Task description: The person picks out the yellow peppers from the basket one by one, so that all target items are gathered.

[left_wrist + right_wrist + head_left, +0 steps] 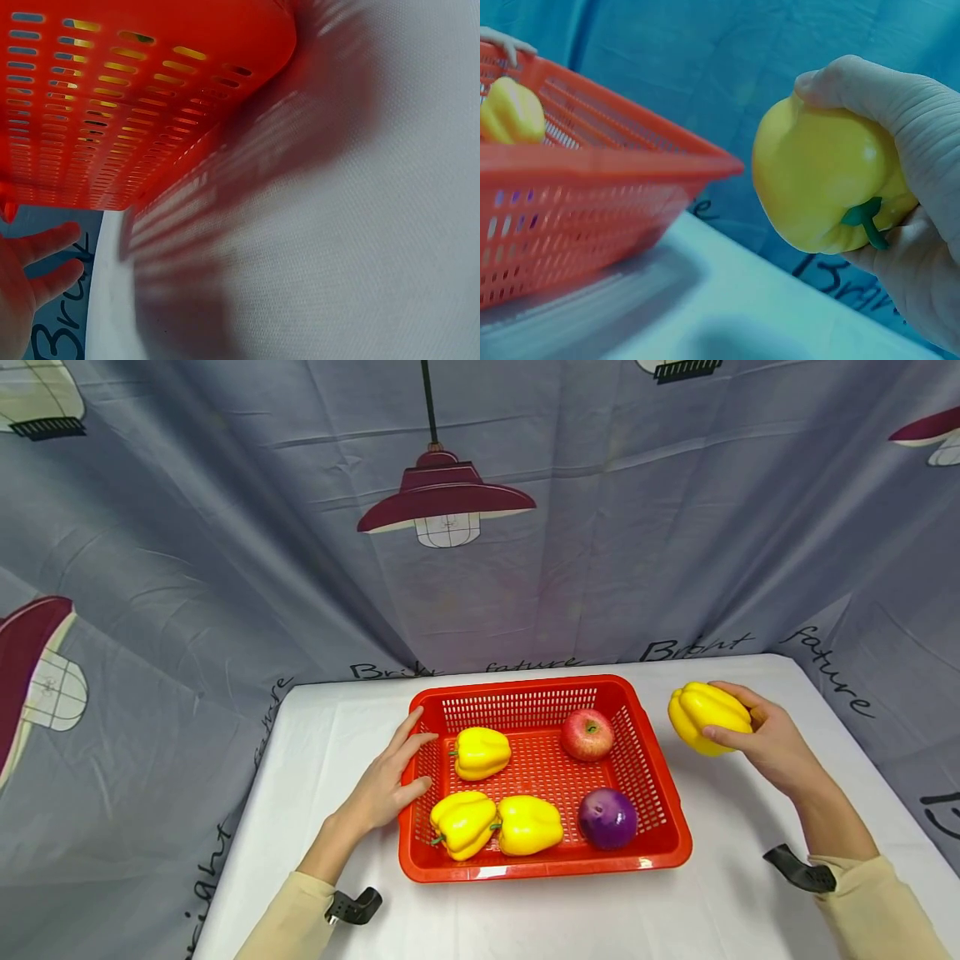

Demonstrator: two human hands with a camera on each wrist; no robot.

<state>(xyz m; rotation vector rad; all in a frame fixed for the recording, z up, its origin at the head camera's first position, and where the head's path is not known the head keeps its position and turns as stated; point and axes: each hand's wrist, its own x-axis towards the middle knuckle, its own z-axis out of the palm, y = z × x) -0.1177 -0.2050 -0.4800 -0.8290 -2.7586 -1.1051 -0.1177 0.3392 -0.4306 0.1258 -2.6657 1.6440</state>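
Note:
My right hand (772, 739) grips a yellow bell pepper (705, 718) above the table, to the right of a red plastic basket (540, 870). In the right wrist view the held bell pepper (829, 176) shows its green stem, with thumb and fingers around it. My left hand (390, 781) rests at the basket's left rim, its fingers spread and reaching over the edge. Inside the basket lie three yellow bell peppers (482, 753), a red apple (587, 734) at the back right and a purple round vegetable (607, 818) at the front right.
A white cloth covers the table (570, 922) beneath the basket. Behind and beside it hangs a grey-blue curtain (600, 568) printed with lamps and lettering. Dark straps (801, 868) sit at both wrists. The basket's slotted wall (135, 97) fills the upper left wrist view.

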